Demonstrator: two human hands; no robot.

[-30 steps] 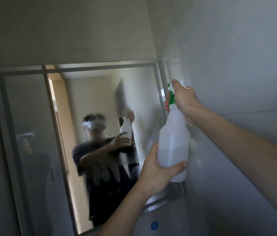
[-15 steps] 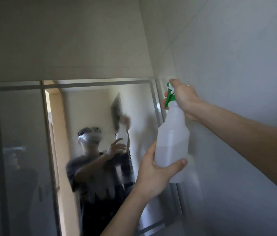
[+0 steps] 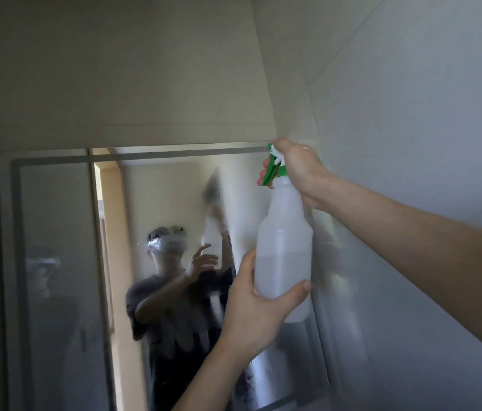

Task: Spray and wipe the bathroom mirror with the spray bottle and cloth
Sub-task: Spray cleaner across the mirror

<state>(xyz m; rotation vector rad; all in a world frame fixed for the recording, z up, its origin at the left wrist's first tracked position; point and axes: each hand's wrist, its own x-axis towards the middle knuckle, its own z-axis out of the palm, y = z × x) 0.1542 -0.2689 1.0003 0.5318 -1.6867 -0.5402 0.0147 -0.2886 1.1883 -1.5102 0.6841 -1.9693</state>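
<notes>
**Spraying the upper right of the mirror**

While the mirror (image 3: 56, 262) is hanging on the wall straight ahead, the spray bottle (image 3: 284, 256) is being held upright, just in front of its top right corner, nozzle facing the glass, likely to wet that area. Right hand (image 3: 296, 170) is wrapping the green trigger head, fingers curled closed on it. Left hand (image 3: 251, 307) is cupping the bottle's lower body, thumb across the front, probably steadying it. Cloth isn't showing anywhere in view.
</notes>
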